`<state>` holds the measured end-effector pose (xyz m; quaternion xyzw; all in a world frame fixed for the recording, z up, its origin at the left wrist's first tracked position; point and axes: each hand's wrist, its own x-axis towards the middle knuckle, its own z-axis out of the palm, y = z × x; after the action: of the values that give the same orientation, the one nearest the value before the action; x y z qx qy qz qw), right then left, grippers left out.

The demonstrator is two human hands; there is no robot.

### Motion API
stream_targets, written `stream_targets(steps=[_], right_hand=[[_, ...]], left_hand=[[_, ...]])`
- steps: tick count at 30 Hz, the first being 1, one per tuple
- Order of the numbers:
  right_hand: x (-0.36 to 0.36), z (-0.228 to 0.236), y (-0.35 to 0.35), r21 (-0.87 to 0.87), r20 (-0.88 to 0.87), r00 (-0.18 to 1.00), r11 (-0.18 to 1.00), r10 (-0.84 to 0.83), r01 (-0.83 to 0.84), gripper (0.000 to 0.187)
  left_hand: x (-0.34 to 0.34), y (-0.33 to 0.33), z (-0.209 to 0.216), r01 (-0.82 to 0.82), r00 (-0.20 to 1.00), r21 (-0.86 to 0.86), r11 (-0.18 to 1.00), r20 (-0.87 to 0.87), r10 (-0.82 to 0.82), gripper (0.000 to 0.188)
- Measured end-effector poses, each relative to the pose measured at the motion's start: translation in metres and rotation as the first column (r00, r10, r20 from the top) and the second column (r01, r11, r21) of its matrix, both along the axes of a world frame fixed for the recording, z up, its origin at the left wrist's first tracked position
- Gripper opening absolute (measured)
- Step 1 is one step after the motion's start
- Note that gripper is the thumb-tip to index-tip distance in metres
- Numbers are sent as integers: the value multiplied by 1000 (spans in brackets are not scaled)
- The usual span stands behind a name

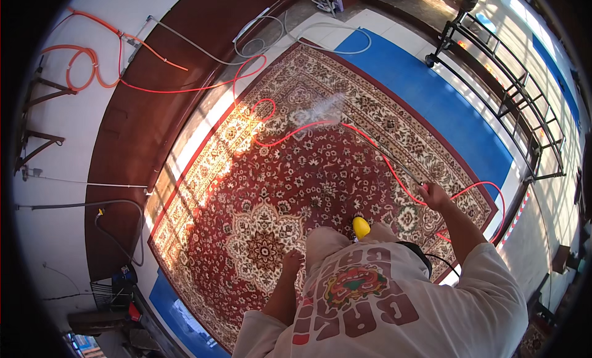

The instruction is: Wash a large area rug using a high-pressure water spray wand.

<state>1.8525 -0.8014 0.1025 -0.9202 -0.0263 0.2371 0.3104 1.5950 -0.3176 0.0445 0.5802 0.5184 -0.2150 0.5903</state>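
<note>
My right hand (436, 198) is closed around the near end of a long thin spray wand (394, 161), which slants forward and left over the patterned red carpet (333, 188). A whitish spray or haze (319, 111) shows on the carpet beyond the wand's far end. Beside the wand runs a red hose (394, 173), trailing in loops over the carpet. My left hand (292, 260) hangs low over the carpet near its pale central medallion, fingers loosely bent and nothing seen in them. A yellow shoe tip (361, 227) shows below me.
Blue matting (425, 93) lies under the carpet's far right side. A black wheeled metal frame (505, 93) stands at the right. Grey hose coils (253, 47) lie at the far edge, and an orange hose (92, 68) hangs on the left wall. Sunlight falls across the carpet's left part.
</note>
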Motion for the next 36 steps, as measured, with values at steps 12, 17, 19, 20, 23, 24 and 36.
stream_targets(steps=[12, 17, 19, 20, 23, 24, 36], right_hand=[[46, 9, 63, -183, -167, 985, 983, -50, 19, 50], [69, 6, 74, -352, -217, 971, 936, -100, 18, 51], [110, 5, 93, -363, -219, 976, 930, -22, -60, 50], [124, 15, 102, -322, -238, 971, 945, -26, -53, 49], [165, 18, 130, -284, -241, 970, 957, -10, -61, 48], [184, 12, 140, -299, -220, 975, 952, -4, -64, 48], [378, -15, 247, -37, -83, 996, 999, 35, -38, 47]], left_hand=[[70, 80, -102, 630, 775, 46, 775, 36, -631, 13], [225, 117, -100, 34, 997, -215, 976, 81, -17, 25], [250, 165, -122, -219, 946, -648, 730, 42, 321, 24], [299, 168, -99, -139, 952, -458, 878, 182, 245, 16], [377, 204, -66, -116, 965, -101, 988, 223, 136, 18], [393, 219, -61, -122, 963, -96, 988, 228, 141, 18], [350, 262, -136, -281, 952, -355, 892, 17, 306, 24]])
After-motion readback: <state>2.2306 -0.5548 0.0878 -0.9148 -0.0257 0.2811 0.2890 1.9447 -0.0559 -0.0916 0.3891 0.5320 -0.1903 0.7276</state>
